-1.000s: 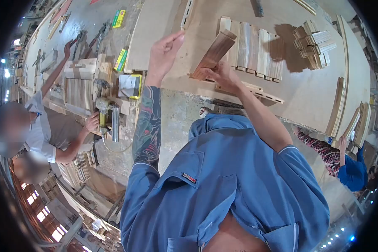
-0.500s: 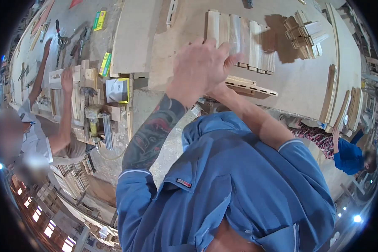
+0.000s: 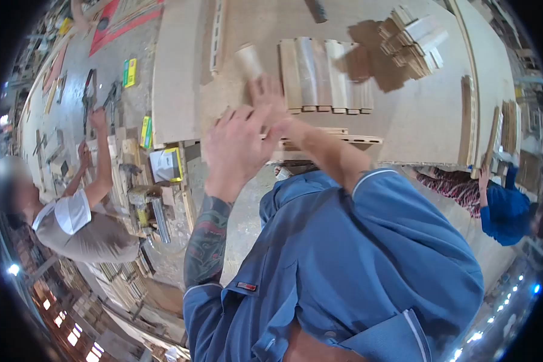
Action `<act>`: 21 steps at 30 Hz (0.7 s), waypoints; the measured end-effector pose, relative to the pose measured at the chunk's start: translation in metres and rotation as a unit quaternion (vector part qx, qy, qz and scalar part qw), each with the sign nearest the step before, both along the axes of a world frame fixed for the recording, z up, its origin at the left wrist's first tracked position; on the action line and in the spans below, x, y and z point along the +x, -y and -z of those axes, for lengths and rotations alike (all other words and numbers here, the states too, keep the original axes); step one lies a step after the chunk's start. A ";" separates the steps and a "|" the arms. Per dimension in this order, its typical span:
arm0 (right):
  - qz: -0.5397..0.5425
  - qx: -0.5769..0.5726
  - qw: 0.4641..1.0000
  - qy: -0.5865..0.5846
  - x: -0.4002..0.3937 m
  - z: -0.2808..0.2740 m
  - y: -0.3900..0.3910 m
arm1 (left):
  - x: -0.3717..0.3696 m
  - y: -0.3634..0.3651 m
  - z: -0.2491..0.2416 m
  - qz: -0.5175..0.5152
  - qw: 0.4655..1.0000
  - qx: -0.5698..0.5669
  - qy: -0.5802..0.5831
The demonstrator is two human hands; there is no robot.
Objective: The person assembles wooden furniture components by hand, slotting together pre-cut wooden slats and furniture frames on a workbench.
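Note:
My left hand (image 3: 238, 142), on the tattooed arm, hangs over the near edge of the board with its fingers apart and nothing visible in them. It partly overlaps my right hand (image 3: 269, 96), which reaches leftward across the board and is smeared by motion. A short pale wooden piece (image 3: 249, 61), also blurred and tilted, extends from the right hand's fingers; their exact grip is hidden. Right beside that hand lies a row of short wooden pieces (image 3: 326, 75), set side by side. Slotted wooden strips (image 3: 359, 140) lie along the board's near edge, below the row.
A criss-cross stack of wooden pieces (image 3: 413, 42) stands at the back right of the board (image 3: 181, 78). A long slotted strip (image 3: 218, 36) lies at the back left. Left of me, a co-worker (image 3: 72, 205) reaches over a bench with tools; another person (image 3: 504, 208) is at the right.
Both my hands have moved left in view, and the short wooden piece now shows beyond my right hand. The view has shifted slightly. The left co-worker's hands have changed position.

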State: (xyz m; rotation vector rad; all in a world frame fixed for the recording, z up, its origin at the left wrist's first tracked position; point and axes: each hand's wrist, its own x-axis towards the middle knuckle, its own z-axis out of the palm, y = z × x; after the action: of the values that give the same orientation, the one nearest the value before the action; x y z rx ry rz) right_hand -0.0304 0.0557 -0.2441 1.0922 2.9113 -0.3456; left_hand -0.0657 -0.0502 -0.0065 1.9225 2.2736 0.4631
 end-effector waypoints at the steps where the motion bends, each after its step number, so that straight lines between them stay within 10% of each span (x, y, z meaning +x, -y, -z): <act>1: 0.013 -0.052 0.993 -0.107 -0.003 0.017 0.009 | -0.001 0.000 0.000 -0.001 1.000 0.004 -0.010; 6: 0.088 -0.182 0.970 -0.135 0.012 -0.013 -0.007 | -0.009 -0.002 -0.004 0.024 0.998 0.055 0.007; 11: 0.165 -0.367 0.801 -0.443 0.080 -0.066 -0.006 | -0.008 -0.025 -0.014 -0.045 0.906 0.175 0.384; 19: 0.055 -0.469 0.783 -0.406 0.113 -0.067 0.024 | -0.009 -0.028 0.010 -0.041 0.959 0.117 0.257; 21: 0.048 -0.387 0.879 -0.274 0.112 -0.092 0.027 | -0.009 -0.027 0.011 -0.044 0.958 0.130 0.253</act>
State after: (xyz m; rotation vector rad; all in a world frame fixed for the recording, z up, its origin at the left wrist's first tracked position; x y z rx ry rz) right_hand 0.0818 0.0288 -0.1517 1.0853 2.5880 -1.8836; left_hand -0.0747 -0.0234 -0.0176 1.5590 2.0347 1.1660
